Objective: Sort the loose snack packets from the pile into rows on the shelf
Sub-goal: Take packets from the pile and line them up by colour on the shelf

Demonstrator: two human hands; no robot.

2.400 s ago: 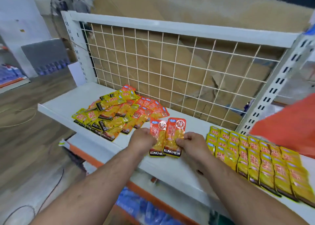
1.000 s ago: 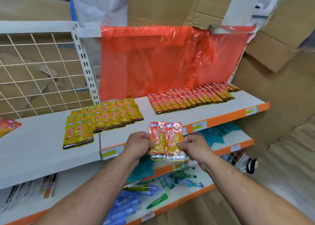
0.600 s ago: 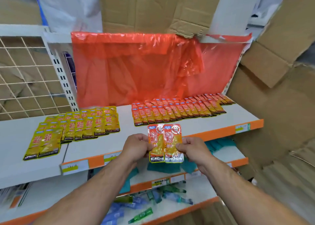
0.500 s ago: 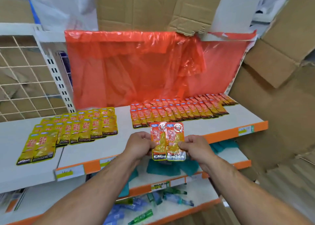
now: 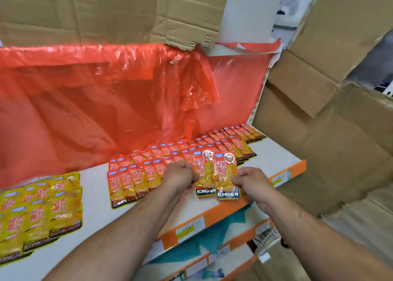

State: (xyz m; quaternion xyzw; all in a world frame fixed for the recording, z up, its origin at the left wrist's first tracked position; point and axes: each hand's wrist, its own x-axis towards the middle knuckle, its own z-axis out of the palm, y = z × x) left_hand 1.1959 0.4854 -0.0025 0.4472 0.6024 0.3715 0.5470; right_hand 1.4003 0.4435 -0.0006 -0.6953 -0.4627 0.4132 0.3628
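Big red translucent plastic sheet (image 5: pixel 85 110) across the back, and under it the white metal shelf with the orange front edge (image 5: pixel 274 161) carries two overlapping rows of orange foil snack packets (image 5: pixel 136 178), too many to count, with yellow foil snack packets (image 5: pixel 42 206) in rows well to their left. Out front, two more orange packets marked KONCHEW sit side by side, edges overlapping, just above the shelf's front part. The left hand (image 5: pixel 180 174) has its grip pinched on the left packet (image 5: pixel 204 174), the right hand (image 5: pixel 248 179) on the right packet (image 5: pixel 226 178).

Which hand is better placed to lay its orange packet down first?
Probably the right hand: its packet hangs over bare shelf by the front edge, while the left hand sits over the orange rows already laid.
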